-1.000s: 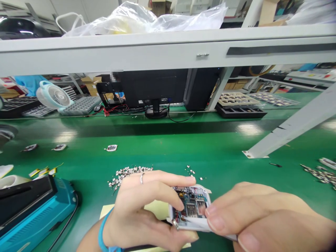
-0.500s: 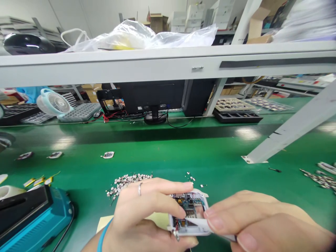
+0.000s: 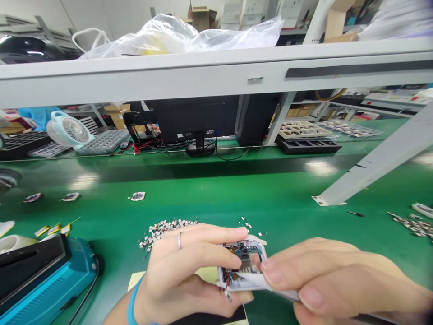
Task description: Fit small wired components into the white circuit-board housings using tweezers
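Head view: held open device shell (image 3: 241, 271) in left hand (image 3: 184, 275).
Pinched white strip (image 3: 267, 289) in right hand (image 3: 324, 280); best pressed flat, slowly.

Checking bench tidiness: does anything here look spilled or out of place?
Yes. Small metal parts lie in a loose heap on the green mat, a few strays apart from it, near the left hand.
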Demonstrator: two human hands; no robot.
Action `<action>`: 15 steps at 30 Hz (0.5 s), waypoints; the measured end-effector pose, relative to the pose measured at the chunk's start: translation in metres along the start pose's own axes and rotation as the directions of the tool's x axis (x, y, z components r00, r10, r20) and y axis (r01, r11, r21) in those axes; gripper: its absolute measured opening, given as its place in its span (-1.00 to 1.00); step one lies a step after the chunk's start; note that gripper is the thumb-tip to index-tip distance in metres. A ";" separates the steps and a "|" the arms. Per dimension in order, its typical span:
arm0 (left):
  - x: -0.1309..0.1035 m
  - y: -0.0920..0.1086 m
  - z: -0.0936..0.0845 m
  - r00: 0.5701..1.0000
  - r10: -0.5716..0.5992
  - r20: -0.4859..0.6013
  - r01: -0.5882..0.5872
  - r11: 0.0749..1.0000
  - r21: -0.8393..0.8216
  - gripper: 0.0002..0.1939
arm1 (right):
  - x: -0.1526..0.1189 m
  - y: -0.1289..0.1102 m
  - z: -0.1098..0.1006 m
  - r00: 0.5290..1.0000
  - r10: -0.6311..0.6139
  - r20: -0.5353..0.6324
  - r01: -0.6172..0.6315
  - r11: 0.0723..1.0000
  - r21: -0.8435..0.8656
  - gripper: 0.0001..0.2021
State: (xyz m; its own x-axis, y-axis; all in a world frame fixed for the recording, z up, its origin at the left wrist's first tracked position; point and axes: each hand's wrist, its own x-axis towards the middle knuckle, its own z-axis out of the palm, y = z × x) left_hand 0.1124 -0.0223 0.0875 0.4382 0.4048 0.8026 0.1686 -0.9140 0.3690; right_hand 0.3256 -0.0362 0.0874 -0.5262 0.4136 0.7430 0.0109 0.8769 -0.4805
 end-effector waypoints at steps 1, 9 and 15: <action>0.000 0.000 -0.001 1.000 0.004 0.007 -0.004 1.000 0.021 -0.79 | 0.000 -0.001 0.000 1.000 0.024 -0.017 -0.024 1.000 -0.015 -0.83; -0.001 -0.002 -0.004 0.999 0.020 0.049 -0.018 0.999 -0.033 -0.73 | 0.001 -0.001 0.003 0.996 0.046 -0.077 -0.045 0.999 0.018 -0.83; -0.004 -0.002 -0.001 0.999 0.017 0.028 -0.017 1.000 -0.007 -0.74 | 0.000 -0.004 0.012 0.979 0.138 -0.149 -0.116 0.983 0.143 -0.78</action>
State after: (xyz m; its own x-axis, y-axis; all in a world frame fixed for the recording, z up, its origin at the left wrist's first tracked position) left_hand 0.1091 -0.0218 0.0840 0.4658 0.3881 0.7952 0.1549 -0.9206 0.3585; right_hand 0.3153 -0.0429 0.0838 -0.3868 0.5624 0.7308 -0.0498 0.7786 -0.6255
